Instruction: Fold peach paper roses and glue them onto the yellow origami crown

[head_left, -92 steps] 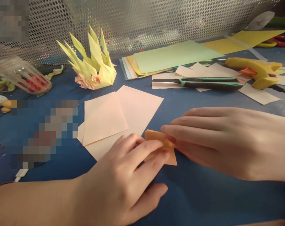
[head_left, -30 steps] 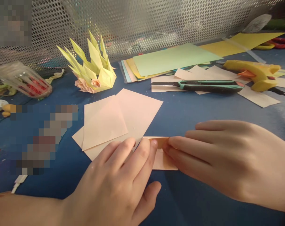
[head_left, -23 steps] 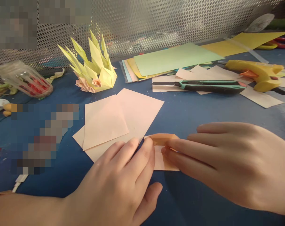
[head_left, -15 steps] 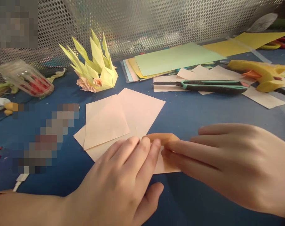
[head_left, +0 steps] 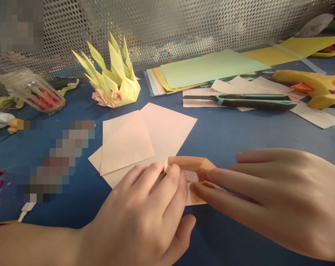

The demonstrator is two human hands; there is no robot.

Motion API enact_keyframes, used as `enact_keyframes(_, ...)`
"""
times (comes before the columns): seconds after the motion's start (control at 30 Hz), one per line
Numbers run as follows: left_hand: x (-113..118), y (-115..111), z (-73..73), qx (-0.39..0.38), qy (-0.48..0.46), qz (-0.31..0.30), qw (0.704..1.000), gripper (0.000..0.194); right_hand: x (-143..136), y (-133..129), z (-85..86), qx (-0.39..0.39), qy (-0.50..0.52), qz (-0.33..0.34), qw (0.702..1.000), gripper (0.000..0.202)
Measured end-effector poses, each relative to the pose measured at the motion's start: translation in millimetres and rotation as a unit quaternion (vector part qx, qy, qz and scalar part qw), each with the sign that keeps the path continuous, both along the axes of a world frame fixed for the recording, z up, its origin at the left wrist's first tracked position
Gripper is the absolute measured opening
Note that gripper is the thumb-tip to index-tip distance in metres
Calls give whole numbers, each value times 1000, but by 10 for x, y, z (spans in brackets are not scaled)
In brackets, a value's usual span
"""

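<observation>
A small sheet of peach paper (head_left: 188, 161) with a raised, folded flap lies at the near edge of the loose sheets, under my fingers. My left hand (head_left: 144, 212) comes in from the lower left, palm down, its bent fingertips pressing on the left part of this paper and its thumb held apart. From the right, my right hand (head_left: 269, 195) has its fingertips on the right end of the paper, holding the fold there. Part of the paper is hidden beneath both hands. Square pale pink sheets (head_left: 125, 142) overlap just beyond.
Behind stand a yellow folded-paper piece (head_left: 128, 88) with pink paper roses and a tipped clear jar (head_left: 31, 88). A green-and-black utility knife (head_left: 256, 102) lies on paper offcuts, beside a yellow glue gun (head_left: 314, 87). Coloured sheets (head_left: 209, 68) lie along the mesh panel (head_left: 167, 29).
The flap of the peach paper stands more open, with more of its inside showing. Both hands stay on it with slight finger shifts. The whole view has moved a little.
</observation>
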State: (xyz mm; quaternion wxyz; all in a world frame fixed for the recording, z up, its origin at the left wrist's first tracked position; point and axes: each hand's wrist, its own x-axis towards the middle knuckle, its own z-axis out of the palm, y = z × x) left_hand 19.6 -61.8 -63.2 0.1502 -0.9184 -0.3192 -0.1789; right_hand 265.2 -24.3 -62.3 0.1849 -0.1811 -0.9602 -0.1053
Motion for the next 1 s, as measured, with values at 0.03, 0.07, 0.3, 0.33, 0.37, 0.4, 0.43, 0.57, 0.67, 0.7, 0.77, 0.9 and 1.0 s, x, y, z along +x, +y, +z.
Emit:
enact_keyframes(0.03, 0, -3, 7, 7, -1, -1, 1000, 34, 6, -7, 4, 0, -6, -3, 1000, 39)
enact_keyframes(0.07, -1, -6, 10, 15, -3, -2, 1000, 34, 11, -13, 6, 1, -11, -6, 1000, 39)
enact_keyframes(0.3, 16, -46, -39, 30, -11, 1, 999, 32, 3, 0, 12, -3, -22, 8, 1000, 39)
enact_keyframes(0.33, 18, -55, -41, 23, -5, 2, 1000, 33, -2, 1, 11, -10, -16, 6, 1000, 39)
enact_keyframes(0.37, 18, -63, -39, 21, -5, -1, 1000, 33, -6, 0, 10, -18, -9, 3, 1000, 40)
enact_keyframes(0.4, 17, -70, -33, 16, -2, 1, 1000, 34, -10, -3, 6, -23, -4, -2, 1000, 39)
enact_keyframes(0.43, 15, -76, -26, 12, -1, 2, 1000, 34, -13, -8, 2, -25, 1, -7, 1000, 39)
enact_keyframes(0.57, 14, -70, 4, -5, 3, 7, 1000, 35, -20, -17, -23, -12, 9, -16, 1000, 39)
enact_keyframes(0.67, 16, -55, 13, -18, 2, 12, 1000, 36, -27, 4, -31, -5, 11, -16, 1000, 42)
enact_keyframes(0.7, 12, -54, 11, -22, 1, 12, 1000, 35, -30, 14, -30, -4, 11, -17, 1000, 44)
enact_keyframes(0.77, -13, -66, -4, -36, 3, 9, 999, 34, -35, 36, -23, -7, 11, -17, 1000, 47)
enact_keyframes(0.9, -118, -147, -101, -77, -8, 8, 997, 29, -34, 60, -7, -25, 16, -4, 1000, 45)
enact_keyframes(1.0, -171, -214, -225, -77, -13, 18, 997, 33, -23, 59, -11, -32, 16, -7, 999, 43)
